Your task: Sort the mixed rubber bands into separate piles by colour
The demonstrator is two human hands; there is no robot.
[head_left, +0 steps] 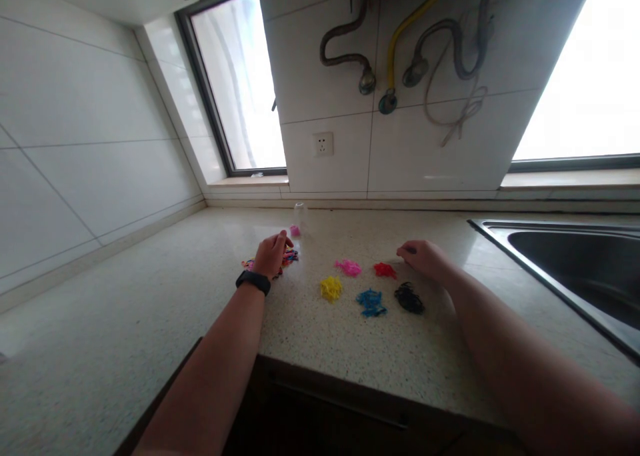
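Head view: left hand (271,253) rests fingers-down on the mixed pile of bands (287,257), seemingly pinching one; right hand (423,256) lies loosely curled, empty, beside the red pile (385,270). Best to lift a single band clear, keeping the sorted heaps apart

Mixed-colour heap (290,257): largely covered by the left hand (270,254), only its fringes showing at either side; single pieces too small to tell apart; whether the fingers pinch anything cannot be told. Right hand (423,257): fingertips curled under, grip unreadable. Pink item (295,230) beside a small clear container (299,214): both too small and faint to identify. Sink (575,263): cut off by the right edge. Pipes (400,49) on the wall: upper ends cut off by the top edge. Worktop (150,336): cut off at the left edge. Both forearms run out of the bottom edge.
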